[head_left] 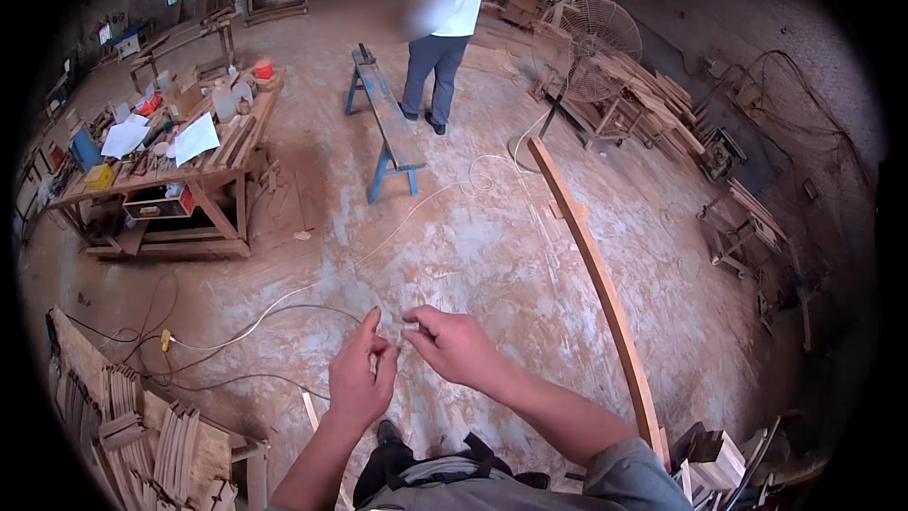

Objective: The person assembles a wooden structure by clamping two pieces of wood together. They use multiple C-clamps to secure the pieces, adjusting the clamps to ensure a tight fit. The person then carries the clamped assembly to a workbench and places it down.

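Note:
Both my hands are raised in front of my body, close together above the floor. My left hand (363,371) has its index finger stretched up and its other fingers bent, the thumb standing apart; I see nothing held in it. My right hand (456,348) is closed in a pinch, its thumb and index finger pointing toward the left hand. Between those fingertips shows a small pale thing (410,325), too small to name. A narrow gap separates the two hands.
A long wooden beam (605,293) runs along my right. Cables (274,308) trail over the floor at left, near stacked wood pieces (175,445). Ahead are a cluttered workbench (180,175), a blue-legged sawhorse bench (388,118), a standing person (440,66) and a large fan (588,47).

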Demonstrator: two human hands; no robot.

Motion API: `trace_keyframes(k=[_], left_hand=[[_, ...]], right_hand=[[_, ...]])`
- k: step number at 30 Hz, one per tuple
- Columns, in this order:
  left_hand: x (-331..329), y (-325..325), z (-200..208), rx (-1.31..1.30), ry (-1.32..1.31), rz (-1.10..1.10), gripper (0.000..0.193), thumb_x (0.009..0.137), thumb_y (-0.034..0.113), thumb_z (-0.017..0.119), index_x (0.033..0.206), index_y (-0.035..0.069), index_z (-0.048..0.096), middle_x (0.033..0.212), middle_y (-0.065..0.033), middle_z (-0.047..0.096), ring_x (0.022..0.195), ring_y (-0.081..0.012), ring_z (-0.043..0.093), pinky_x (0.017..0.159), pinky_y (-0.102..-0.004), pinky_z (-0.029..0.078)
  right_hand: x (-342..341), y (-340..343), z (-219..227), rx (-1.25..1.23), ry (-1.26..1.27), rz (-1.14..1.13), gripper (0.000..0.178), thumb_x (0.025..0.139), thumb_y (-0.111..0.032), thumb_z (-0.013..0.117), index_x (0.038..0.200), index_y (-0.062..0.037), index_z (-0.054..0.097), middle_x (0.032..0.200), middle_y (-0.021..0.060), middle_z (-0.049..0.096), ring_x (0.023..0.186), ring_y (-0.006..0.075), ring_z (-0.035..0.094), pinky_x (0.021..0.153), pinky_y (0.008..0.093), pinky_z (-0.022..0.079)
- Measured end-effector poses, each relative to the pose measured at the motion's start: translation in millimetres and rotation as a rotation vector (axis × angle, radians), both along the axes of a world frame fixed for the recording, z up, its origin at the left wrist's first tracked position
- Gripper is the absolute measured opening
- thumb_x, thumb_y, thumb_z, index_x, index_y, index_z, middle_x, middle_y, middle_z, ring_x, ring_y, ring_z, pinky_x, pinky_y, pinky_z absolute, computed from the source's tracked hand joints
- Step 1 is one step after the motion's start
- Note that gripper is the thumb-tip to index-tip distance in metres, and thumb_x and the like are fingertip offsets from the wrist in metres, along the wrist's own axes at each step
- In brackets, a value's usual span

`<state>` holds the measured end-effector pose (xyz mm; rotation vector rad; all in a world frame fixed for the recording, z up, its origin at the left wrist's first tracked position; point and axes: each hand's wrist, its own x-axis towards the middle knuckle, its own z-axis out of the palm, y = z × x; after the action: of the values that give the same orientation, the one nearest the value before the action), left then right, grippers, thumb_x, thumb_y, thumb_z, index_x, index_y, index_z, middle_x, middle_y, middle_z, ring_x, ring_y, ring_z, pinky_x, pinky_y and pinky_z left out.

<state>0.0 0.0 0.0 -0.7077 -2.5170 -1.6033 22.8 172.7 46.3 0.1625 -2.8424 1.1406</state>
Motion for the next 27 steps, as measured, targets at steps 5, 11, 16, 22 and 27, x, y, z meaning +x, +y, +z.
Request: trace_keyframes(k=[5, 11, 16, 22, 27], left_hand=[[-38, -21, -18, -0.115, -0.081, -0.013, 0.036, 0.079, 0.015, 0.061, 0.114, 0.011, 0.059, 0.067, -0.0125, 0.062, 0.058, -0.0290, 0.062, 0.055, -0.0394, 0.048], [-10, -51, -67, -0.424, -0.221, -0.081, 0.034, 0.083, 0.027, 0.057, 0.113, 0.011, 0.060, 0.064, -0.0128, 0.062, 0.062, -0.0320, 0.063, 0.059, -0.0421, 0.051], [-4, -56, -102, -0.430, -0.445, 0.021, 0.036, 0.082, 0.029, 0.057, 0.113, 0.010, 0.061, 0.065, -0.0144, 0.062, 0.061, -0.0317, 0.062, 0.061, -0.0410, 0.050], [-12, -35, -100, -0.353, -0.423, 0.137, 0.037, 0.081, 0.027, 0.061, 0.113, 0.008, 0.061, 0.067, -0.0126, 0.061, 0.063, -0.0248, 0.061, 0.061, -0.0379, 0.049], [-26, -10, -85, -0.271, -0.488, 0.167, 0.038, 0.081, 0.024, 0.063, 0.113, 0.003, 0.060, 0.060, -0.0077, 0.058, 0.057, -0.0192, 0.058, 0.059, -0.0330, 0.047]], right_hand=[[-18, -7, -39, 0.102, -0.025, 0.029, 0.023, 0.088, -0.029, 0.055, 0.084, -0.0067, 0.059, 0.076, 0.0167, 0.061, 0.073, 0.0372, 0.060, 0.062, 0.0447, 0.048], [10, 0, -105, 0.090, -0.251, 0.109, 0.029, 0.087, -0.036, 0.055, 0.081, -0.0086, 0.061, 0.073, 0.0148, 0.061, 0.071, 0.0354, 0.061, 0.061, 0.0437, 0.048], [8, 20, -140, -0.013, -0.225, 0.093, 0.032, 0.087, -0.039, 0.055, 0.082, -0.0104, 0.067, 0.074, 0.0131, 0.063, 0.071, 0.0337, 0.061, 0.063, 0.0424, 0.049], [-15, 45, -148, 0.017, -0.164, 0.186, 0.033, 0.089, -0.037, 0.053, 0.088, -0.0067, 0.068, 0.087, 0.0129, 0.065, 0.081, 0.0322, 0.061, 0.071, 0.0400, 0.049], [-51, 56, -79, 0.047, -0.239, 0.244, 0.046, 0.090, -0.028, 0.052, 0.131, -0.0092, 0.042, 0.104, 0.0184, 0.060, 0.091, 0.0350, 0.059, 0.076, 0.0422, 0.048]])
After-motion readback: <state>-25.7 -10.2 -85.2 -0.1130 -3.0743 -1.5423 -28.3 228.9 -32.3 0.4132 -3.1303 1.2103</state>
